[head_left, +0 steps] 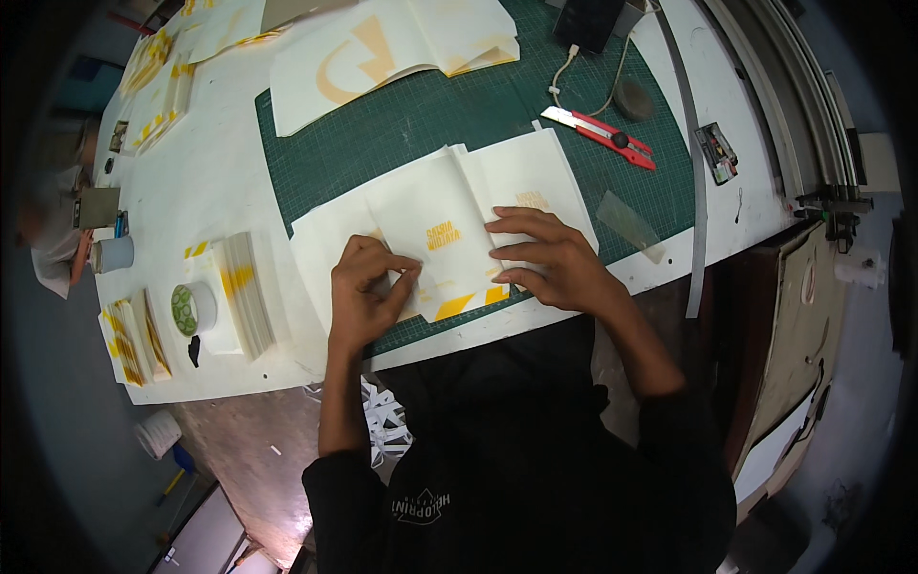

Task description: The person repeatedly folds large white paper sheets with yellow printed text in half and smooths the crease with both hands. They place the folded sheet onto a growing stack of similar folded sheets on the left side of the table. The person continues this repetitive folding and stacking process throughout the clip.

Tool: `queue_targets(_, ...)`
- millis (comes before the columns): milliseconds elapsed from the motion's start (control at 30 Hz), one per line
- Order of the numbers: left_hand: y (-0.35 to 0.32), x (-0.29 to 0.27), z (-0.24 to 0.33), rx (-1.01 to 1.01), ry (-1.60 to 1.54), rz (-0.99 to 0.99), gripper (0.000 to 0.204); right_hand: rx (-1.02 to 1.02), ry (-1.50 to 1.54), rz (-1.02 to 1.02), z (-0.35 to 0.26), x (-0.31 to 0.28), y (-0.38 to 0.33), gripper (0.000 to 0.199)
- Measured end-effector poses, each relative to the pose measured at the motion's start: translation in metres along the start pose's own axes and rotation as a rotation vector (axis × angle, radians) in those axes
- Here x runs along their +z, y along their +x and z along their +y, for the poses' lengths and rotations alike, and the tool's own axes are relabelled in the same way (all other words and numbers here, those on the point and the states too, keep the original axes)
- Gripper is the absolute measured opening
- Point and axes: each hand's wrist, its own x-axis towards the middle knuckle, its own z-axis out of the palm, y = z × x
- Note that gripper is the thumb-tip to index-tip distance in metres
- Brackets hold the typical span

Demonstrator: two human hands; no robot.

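Head view: both hands, left hand (368, 292) seemingly pinching, press the sticker sheet (440, 225).

A white worktable (215, 182) bears a green cutting mat (421, 115); below lies a brown floor (249, 459) in dim light.

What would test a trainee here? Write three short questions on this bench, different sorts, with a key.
1. True or false: the right hand lies flat on the white sheet.
2. Which lies right of the sheet on the green mat? A) red knife B) tape roll C) stack of sheets
3. Fill in: the left hand pinches the sheet beside yellow ____.

Key: 1 true; 2 A; 3 lettering.
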Motion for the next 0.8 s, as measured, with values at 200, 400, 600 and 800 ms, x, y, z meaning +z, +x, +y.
queue_targets(200, -0.001, 0.002, -0.003, 0.027, -0.042, 0.024, 0.022, 0.047, 0.064, -0.044, 0.0, 0.0, 0.006, 0.029)
queue_targets(400, 0.0, 0.001, 0.0, -0.009, -0.002, -0.024, 0.022, 0.06, 0.046, -0.086, 0.001, -0.007, 0.016, 0.029)
queue_targets(600, 0.0, 0.002, 0.002, -0.02, 0.032, -0.026, 0.022, 0.067, 0.056, -0.156, 0.002, -0.011, 0.019, 0.021)
queue_targets(800, 0.0, 0.004, 0.0, -0.019, 0.033, -0.029, 0.021, 0.054, 0.017, -0.158, 0.001, -0.012, 0.02, 0.029)
